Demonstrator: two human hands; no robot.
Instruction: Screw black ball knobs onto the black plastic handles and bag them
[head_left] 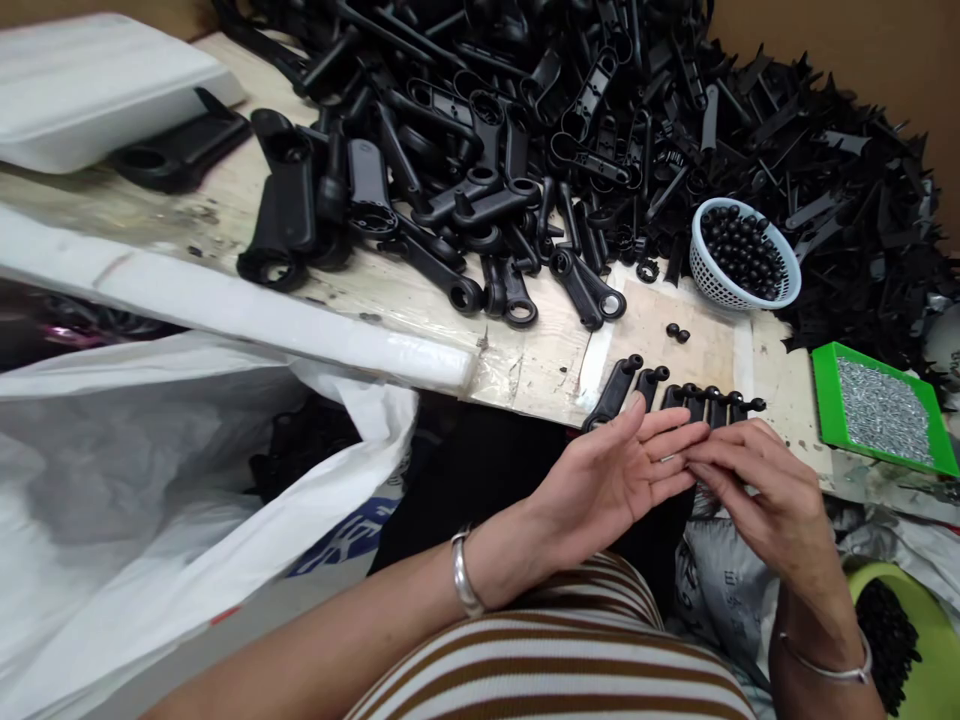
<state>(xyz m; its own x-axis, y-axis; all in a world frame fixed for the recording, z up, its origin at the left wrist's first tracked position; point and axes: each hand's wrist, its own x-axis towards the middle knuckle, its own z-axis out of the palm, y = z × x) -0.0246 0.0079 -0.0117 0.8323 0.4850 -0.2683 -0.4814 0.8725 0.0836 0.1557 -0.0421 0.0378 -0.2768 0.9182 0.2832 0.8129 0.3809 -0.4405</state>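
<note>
My left hand (622,480) lies palm up at the table's front edge, its fingers stretched out and slightly apart. Against its fingertips, my right hand (780,490) has thumb and fingers pinched together; whatever is between them, if anything, is too small or hidden to make out. Just beyond both hands stands a row of several black plastic crank arms (619,385) with round knobs at their far ends, their near parts partly covered by my fingers. Small loose black knobs (678,333) sit on the board behind that row.
A pale blue basket (720,285) holds many black knobs. At right is a green tray (827,400) of small metal pieces, above a yellow-green tub (934,640). Black plastic parts (480,200) are heaped across the back. A white sack (195,500) gapes open at left.
</note>
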